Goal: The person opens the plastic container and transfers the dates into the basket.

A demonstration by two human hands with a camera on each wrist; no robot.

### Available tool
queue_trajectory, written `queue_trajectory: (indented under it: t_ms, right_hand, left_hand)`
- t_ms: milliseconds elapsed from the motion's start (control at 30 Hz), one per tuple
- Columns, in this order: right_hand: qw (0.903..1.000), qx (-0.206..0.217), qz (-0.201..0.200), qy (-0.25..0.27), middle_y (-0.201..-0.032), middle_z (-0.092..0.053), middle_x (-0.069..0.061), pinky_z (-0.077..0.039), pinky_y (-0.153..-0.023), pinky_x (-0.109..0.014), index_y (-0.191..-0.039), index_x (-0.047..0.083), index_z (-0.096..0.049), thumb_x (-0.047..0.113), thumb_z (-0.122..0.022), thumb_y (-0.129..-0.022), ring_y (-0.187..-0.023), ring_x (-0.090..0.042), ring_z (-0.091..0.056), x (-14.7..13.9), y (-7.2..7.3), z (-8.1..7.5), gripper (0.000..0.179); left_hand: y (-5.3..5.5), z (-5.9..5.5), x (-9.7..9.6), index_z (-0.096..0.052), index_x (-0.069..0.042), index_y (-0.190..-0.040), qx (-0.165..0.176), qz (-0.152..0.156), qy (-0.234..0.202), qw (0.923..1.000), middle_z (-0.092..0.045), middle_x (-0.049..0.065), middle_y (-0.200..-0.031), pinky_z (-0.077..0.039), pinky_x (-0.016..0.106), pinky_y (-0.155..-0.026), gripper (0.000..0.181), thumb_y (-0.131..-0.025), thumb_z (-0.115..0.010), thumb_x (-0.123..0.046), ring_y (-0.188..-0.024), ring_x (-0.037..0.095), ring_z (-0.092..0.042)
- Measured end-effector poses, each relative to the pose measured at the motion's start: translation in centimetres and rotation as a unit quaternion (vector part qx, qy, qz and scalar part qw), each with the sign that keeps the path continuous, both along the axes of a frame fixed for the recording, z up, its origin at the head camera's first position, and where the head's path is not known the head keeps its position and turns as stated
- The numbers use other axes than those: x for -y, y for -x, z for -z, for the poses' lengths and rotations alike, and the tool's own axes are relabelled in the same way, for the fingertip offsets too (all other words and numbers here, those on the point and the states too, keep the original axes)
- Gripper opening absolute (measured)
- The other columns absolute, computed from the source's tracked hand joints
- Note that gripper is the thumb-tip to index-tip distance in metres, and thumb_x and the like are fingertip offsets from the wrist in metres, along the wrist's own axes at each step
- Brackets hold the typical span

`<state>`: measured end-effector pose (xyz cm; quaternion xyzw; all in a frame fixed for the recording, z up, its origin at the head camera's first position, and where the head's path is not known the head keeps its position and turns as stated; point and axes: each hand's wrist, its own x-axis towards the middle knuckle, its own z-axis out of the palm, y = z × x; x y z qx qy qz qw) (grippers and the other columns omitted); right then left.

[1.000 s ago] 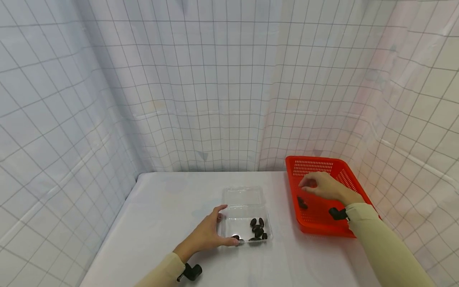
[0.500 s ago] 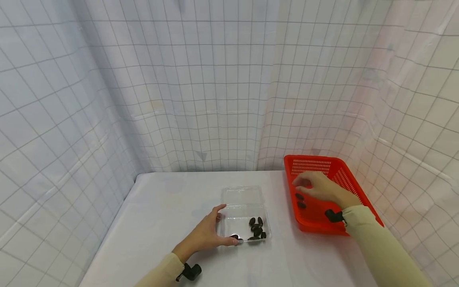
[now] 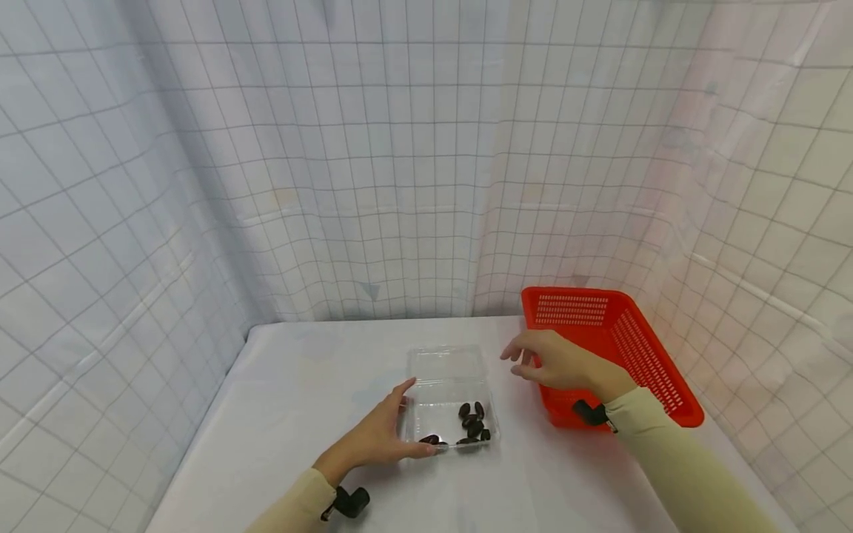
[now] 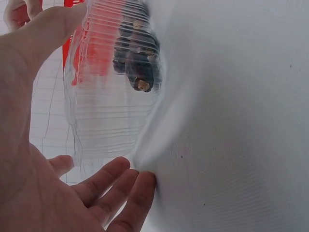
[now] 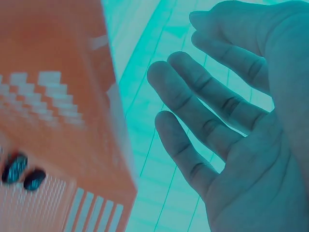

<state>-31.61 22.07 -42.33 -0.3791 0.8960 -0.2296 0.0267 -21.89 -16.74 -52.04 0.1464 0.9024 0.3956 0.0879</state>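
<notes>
A clear plastic clamshell box [image 3: 425,416] lies on the white table with its lid [image 3: 445,363] folded back. Several dark, oval dates [image 3: 474,428] are in its base, mostly toward the right, with a couple by the front left. My left hand [image 3: 376,438] holds the box's left side, thumb at the front edge and index finger toward the back. My right hand [image 3: 563,361] hovers at the left rim of a red basket [image 3: 643,348], fingers loosely bent, and I see nothing between them. In the right wrist view, two dates [image 5: 35,179] lie in the basket.
The red perforated basket stands at the table's right, near the side curtain. White grid-patterned curtains [image 3: 393,185] enclose the back and both sides. White cloth [image 3: 306,385] covers the tabletop.
My right hand has moved left from over the basket's inside to its left rim, toward the box. My left hand has stayed at the box. The head view has shifted slightly.
</notes>
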Motion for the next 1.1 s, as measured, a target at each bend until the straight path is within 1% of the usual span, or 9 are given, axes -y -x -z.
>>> queue_trajectory:
  t_ms: [167,233,333,467,567,733,933,1033,1100]
  right_hand:
    - [0.9982,0.017,-0.054,-0.021,-0.131,-0.082,0.000,-0.067,-0.100,-0.034,-0.135,0.021,-0.082,0.017,-0.082,-0.110,-0.106,-0.005,-0.076,2.6,-0.4,0.6,0.025]
    - [0.9964,0.019,-0.076,-0.033,-0.132,-0.082,0.001,-0.066,-0.102,-0.033,-0.136,0.020,-0.082,0.016,-0.082,-0.109,-0.106,-0.005,-0.077,3.8,-0.6,0.8,0.027]
    - [0.9934,0.032,-0.097,-0.051,-0.133,-0.081,0.001,-0.066,-0.103,-0.032,-0.137,0.020,-0.081,0.016,-0.083,-0.109,-0.106,-0.004,-0.076,5.6,-0.7,1.0,0.029]
    - [0.9890,0.059,-0.116,-0.069,-0.133,-0.081,-0.004,-0.067,-0.104,-0.039,-0.138,0.016,-0.081,0.014,-0.084,-0.108,-0.107,-0.006,-0.076,7.7,-0.7,1.6,0.030]
    - [0.9859,0.074,-0.123,-0.085,-0.130,-0.081,-0.008,-0.068,-0.103,-0.040,-0.137,0.013,-0.081,0.011,-0.085,-0.107,-0.106,-0.011,-0.077,8.8,-0.6,2.3,0.031]
    - [0.9818,0.080,-0.112,-0.131,-0.128,-0.083,-0.005,-0.065,-0.098,-0.028,-0.136,0.012,-0.083,0.012,-0.087,-0.105,-0.102,-0.012,-0.078,10.2,-0.5,3.4,0.031]
    - [0.9741,0.075,-0.101,-0.188,-0.128,-0.086,0.001,-0.064,-0.102,-0.028,-0.135,0.014,-0.086,0.014,-0.090,-0.102,-0.106,-0.011,-0.076,11.5,-1.0,4.1,0.033]
    - [0.9722,0.072,-0.109,-0.195,-0.125,-0.087,0.003,-0.064,-0.102,-0.026,-0.133,0.014,-0.087,0.011,-0.091,-0.100,-0.106,-0.007,-0.074,12.1,-1.2,4.4,0.034]
    - [0.9721,0.075,-0.122,-0.186,-0.124,-0.087,0.003,-0.064,-0.100,-0.025,-0.132,0.014,-0.088,0.008,-0.091,-0.100,-0.104,-0.006,-0.074,12.5,-1.3,4.6,0.032]
  left_hand:
    - [0.0,0.0,0.7,-0.024,-0.008,-0.185,0.008,0.003,0.000,1.0000,-0.057,0.029,-0.171,-0.050,0.071,-0.125,0.135,-0.086,-0.103,-0.053,-0.155,0.045,-0.061]
    - [0.0,-0.1,0.9,-0.025,-0.009,-0.185,0.011,0.000,-0.001,0.9999,-0.059,0.028,-0.170,-0.051,0.071,-0.124,0.134,-0.085,-0.103,-0.053,-0.154,0.044,-0.062]
    - [0.0,-0.2,1.3,-0.027,-0.012,-0.184,0.016,-0.005,-0.005,0.9999,-0.061,0.027,-0.168,-0.052,0.070,-0.122,0.132,-0.085,-0.104,-0.052,-0.150,0.043,-0.065]
    - [0.1,-0.3,1.5,-0.027,-0.013,-0.184,0.017,-0.007,-0.007,0.9998,-0.062,0.027,-0.167,-0.054,0.070,-0.119,0.131,-0.085,-0.105,-0.049,-0.147,0.042,-0.066]
    - [0.1,-0.2,1.5,-0.027,-0.014,-0.184,0.018,-0.006,-0.013,0.9998,-0.062,0.027,-0.166,-0.054,0.068,-0.118,0.131,-0.085,-0.105,-0.048,-0.145,0.042,-0.067]
    - [0.2,0.0,1.2,-0.028,-0.015,-0.184,0.020,-0.003,-0.023,0.9995,-0.063,0.025,-0.164,-0.054,0.065,-0.116,0.130,-0.084,-0.105,-0.046,-0.141,0.038,-0.067]
    - [0.2,0.1,0.8,-0.027,-0.015,-0.184,0.019,0.001,-0.028,0.9994,-0.062,0.026,-0.165,-0.053,0.066,-0.119,0.131,-0.084,-0.106,-0.046,-0.145,0.041,-0.066]
    - [0.0,0.1,0.8,-0.026,-0.014,-0.184,0.022,0.002,-0.022,0.9995,-0.062,0.027,-0.166,-0.053,0.069,-0.119,0.131,-0.085,-0.105,-0.046,-0.147,0.043,-0.065]
    - [-0.1,0.0,0.8,-0.026,-0.014,-0.185,0.024,0.002,-0.018,0.9996,-0.061,0.028,-0.166,-0.054,0.069,-0.118,0.131,-0.085,-0.105,-0.046,-0.145,0.043,-0.066]
